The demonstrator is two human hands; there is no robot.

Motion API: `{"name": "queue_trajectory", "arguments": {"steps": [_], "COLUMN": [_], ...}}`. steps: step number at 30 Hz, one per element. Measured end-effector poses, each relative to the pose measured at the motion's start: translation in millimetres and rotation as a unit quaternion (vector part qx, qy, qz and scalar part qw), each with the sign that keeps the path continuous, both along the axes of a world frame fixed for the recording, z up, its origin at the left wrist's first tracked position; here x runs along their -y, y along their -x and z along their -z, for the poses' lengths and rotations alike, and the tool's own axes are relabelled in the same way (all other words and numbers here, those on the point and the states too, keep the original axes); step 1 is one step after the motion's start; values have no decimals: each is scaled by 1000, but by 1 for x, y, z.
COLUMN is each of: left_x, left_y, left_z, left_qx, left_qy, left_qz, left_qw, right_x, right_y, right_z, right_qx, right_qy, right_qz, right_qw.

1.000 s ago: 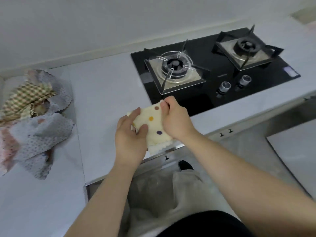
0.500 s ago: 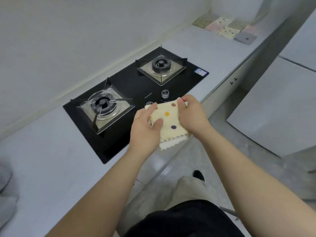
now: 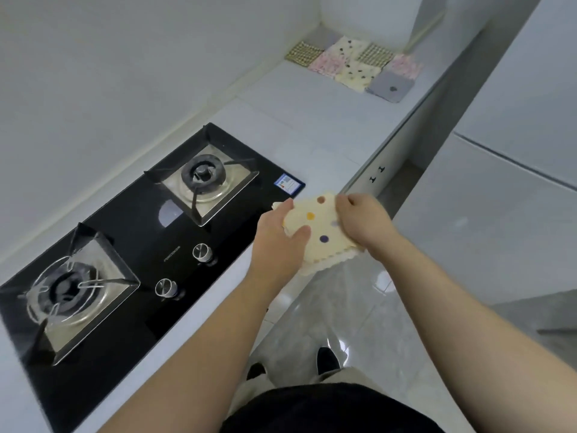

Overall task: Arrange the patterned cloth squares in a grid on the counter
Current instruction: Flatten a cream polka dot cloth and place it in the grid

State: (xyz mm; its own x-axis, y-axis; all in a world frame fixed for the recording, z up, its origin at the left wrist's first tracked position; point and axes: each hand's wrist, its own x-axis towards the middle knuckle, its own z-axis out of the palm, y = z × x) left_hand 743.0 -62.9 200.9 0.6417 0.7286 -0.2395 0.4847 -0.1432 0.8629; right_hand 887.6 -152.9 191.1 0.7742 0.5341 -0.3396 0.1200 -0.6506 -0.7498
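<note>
The cream cloth square with coloured dots [image 3: 318,228] is in the air over the front edge of the white desk [image 3: 296,126]. The left hand [image 3: 276,245] pinches its left side, thumb on top. The right hand [image 3: 363,221] pinches its right side.

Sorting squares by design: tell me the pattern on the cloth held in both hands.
Cream cloth square with brown, yellow and purple dots; head view.

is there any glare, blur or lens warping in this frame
Head view: a pale reflection sits on the black cooktop glass and sheen on the floor tiles; the counter edge bows from the wide angle; the far cloth squares look soft; the held dotted cloth is fairly sharp.
</note>
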Motion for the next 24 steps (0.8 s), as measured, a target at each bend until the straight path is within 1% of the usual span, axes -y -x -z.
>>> {"name": "queue_trajectory", "arguments": {"steps": [4, 7, 13, 16, 19, 21, 24], "left_x": [-9, -28, -86, -115, -136, -147, -164], "left_y": [-55, -95, -184, -226, -265, -287, -314], "left_z": [9, 21, 47, 54, 54, 51, 56], "left_qx": [-13, -2, 25, 10, -7, -9, -19], "left_qy": [29, 58, 86, 101, 94, 91, 84], "left_qz": [43, 57, 82, 84, 90, 92, 92], "left_qw": [999, 997, 993, 991, 991, 991, 992], "right_x": [-3, -18, -73, -94, -106, -111, -121], "right_y": [-58, -100, -191, -230, -265, -287, -316], "right_z": [9, 16, 39, 37, 34, 36, 42], "right_qx": [-1, 21, 38, 36, 14, -24, -81], "right_qy": [24, 60, 48, 38, 37, 29, 36], "right_qz": [7, -31, 11, 33, 45, 45, 9], "right_qw": [1000, 997, 998, 998, 998, 998, 996]}}
